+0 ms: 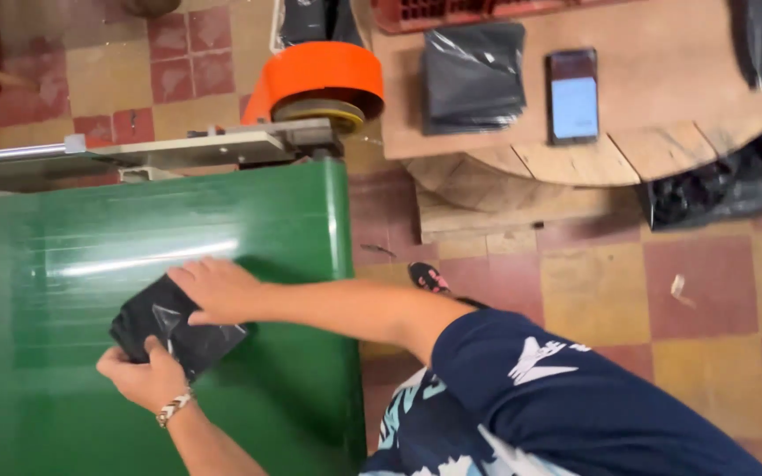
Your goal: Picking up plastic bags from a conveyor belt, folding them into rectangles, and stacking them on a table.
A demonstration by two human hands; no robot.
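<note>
A black plastic-wrapped packet [174,328] is held flat on the green counter [63,264], toward its near right part. The left hand [145,377] is clamped on the packet's near edge, and the right hand [220,289] is pressed open-palmed on its far edge. The wrapping looks slick, so the packet is judged liable to slide on the glossy surface if the pressure is eased. Beyond the counter's far right corner an orange tape roll [321,78] is mounted. Farther off, on a wooden table [663,70], a stack of black bags [474,78] and a phone [573,95] are laid.
</note>
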